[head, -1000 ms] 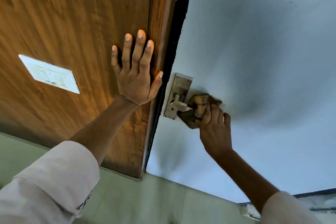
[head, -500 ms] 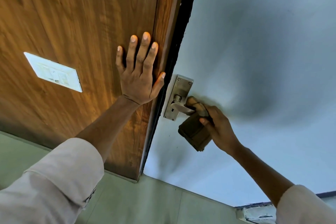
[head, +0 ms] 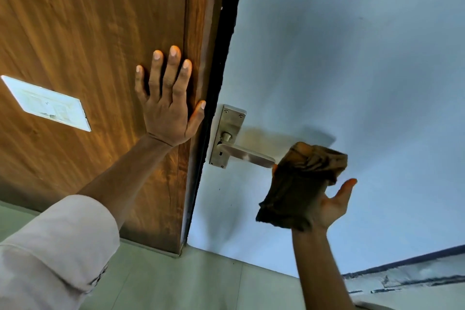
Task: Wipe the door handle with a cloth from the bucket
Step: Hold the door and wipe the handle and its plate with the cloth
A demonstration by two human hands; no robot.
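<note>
The left hand lies flat on the wooden panel, fingers spread. The right hand is palm-up and loosely open, with the brown cloth draped over its fingers. The cloth sits just beside the free end of the door handle on the pale door.

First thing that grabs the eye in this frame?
The brown cloth draped over the upturned right hand, just off the tip of the steel door handle on the pale door. Next, the left hand pressed flat on the wood panel, right of a white switch plate.
</note>
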